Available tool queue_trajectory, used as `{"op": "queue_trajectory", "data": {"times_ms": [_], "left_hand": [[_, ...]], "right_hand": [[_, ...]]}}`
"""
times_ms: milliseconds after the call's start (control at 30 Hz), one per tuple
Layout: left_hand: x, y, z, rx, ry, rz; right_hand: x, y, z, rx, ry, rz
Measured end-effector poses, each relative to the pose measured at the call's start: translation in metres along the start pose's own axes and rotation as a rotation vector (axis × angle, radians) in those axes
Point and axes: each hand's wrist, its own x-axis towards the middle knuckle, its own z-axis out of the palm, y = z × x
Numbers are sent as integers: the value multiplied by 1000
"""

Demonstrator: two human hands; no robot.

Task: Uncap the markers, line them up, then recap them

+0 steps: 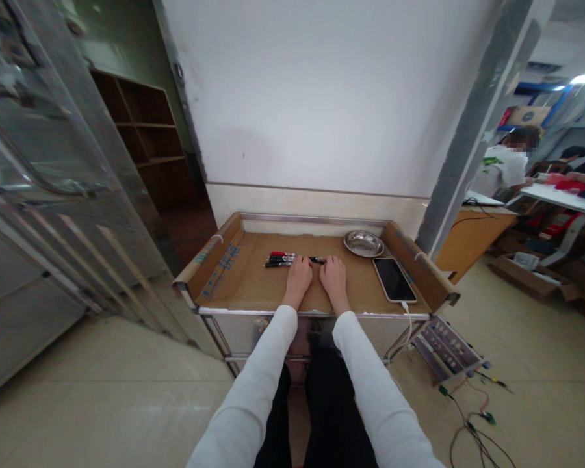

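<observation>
Nearest us, two white sleeves (255, 383) stretch forward from either side, drawing together over the near edge of one cardboard-lined cart (253, 286). One cable (408, 322) runs up over that edge at right into one phone (394, 281), which lies screen up. To the phone's left we count two hands, backs up, wrists low, fingers bent, side by side with a narrow gap between. The left hand (299, 274) is at the right ends of the pens (279, 259); we make out one red and at least two black, lying left to right mid-cart. A dark pen length shows between it and the right hand (333, 273). The fingertips are hidden, so we cannot tell how firmly either hand grips. Farther, at right, sits one metal dish (364, 244), and beyond stands one white wall (312, 97).
</observation>
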Motion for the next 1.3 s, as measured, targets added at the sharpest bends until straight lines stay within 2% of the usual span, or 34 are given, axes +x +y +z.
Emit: {"op": "queue_trajectory", "data": {"times_ms": [567,767,833,933,1033,1100,1200,1300], "left_hand": [[-1,-2,6,2,4,52],[-1,1,-2,-44,14,22],[-2,4,-8,-53,63,-39],[-4,6,-15,-29,203,-242],[-7,7,-14,-24,321,-429],[-9,6,-10,-26,351,-479],[-10,5,-4,3,315,-448],[-10,5,-4,4,210,-305]], "right_hand": [[-2,1,4,-29,-46,-76],[-2,1,4,-28,-54,-81],[-1,1,4,-25,-54,-85],[-1,1,3,-17,-50,-92],[-1,1,3,-9,-58,-94],[-1,1,3,-9,-67,-96],[-1,1,3,-18,-73,-101],[-1,1,4,-28,-73,-105]]}}
